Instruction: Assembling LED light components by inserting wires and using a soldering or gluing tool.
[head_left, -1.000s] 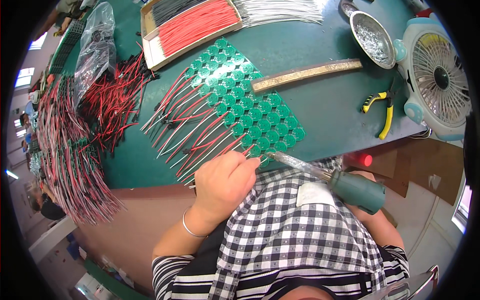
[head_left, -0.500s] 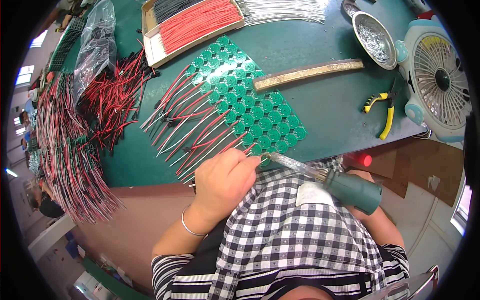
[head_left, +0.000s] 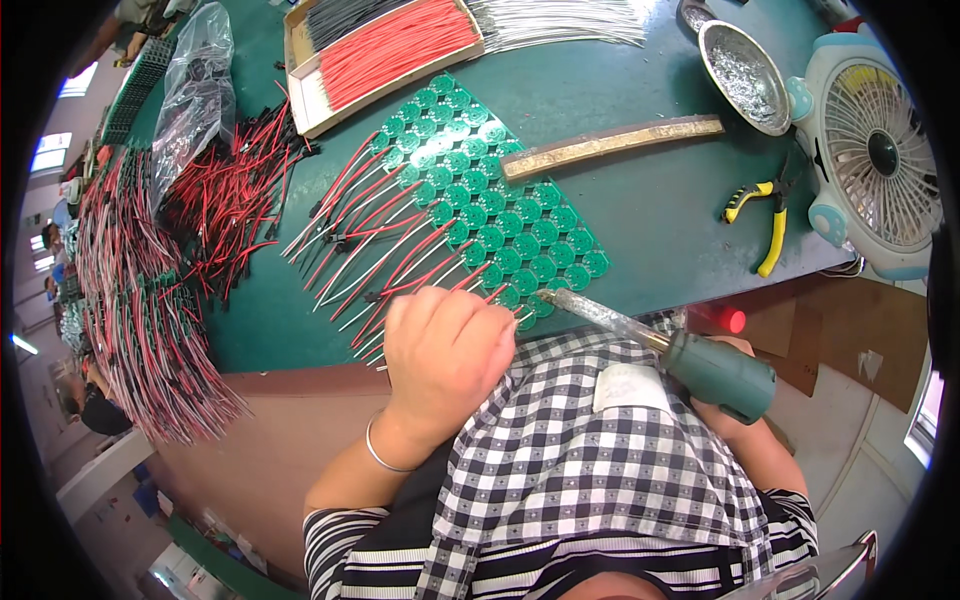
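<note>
My right hand (head_left: 718,420) grips a soldering iron (head_left: 720,376) by its thick green handle, with much of the hand hidden behind it. The iron's tip points left, over the near corner of a green circuit board panel (head_left: 468,206) made of many small round boards. Red, white and black wires (head_left: 395,255) fan out from the panel's left side. Closed at the panel's near left corner, my left hand (head_left: 445,345) covers some wire ends. Its fingertips are turned away, so what they pinch cannot be made out.
A wooden strip (head_left: 615,147) lies across the panel's right edge. Farther right are yellow-handled pliers (head_left: 770,225), a metal bowl of solder scraps (head_left: 745,78) and a fan (head_left: 880,155). Bundled wires (head_left: 150,300) fill the left. A box of red and black wires (head_left: 400,60) stands behind.
The iron's tip has lifted off the spot by my left fingers and shifted slightly right and up. My left hand has rolled a little, its knuckles now higher.
</note>
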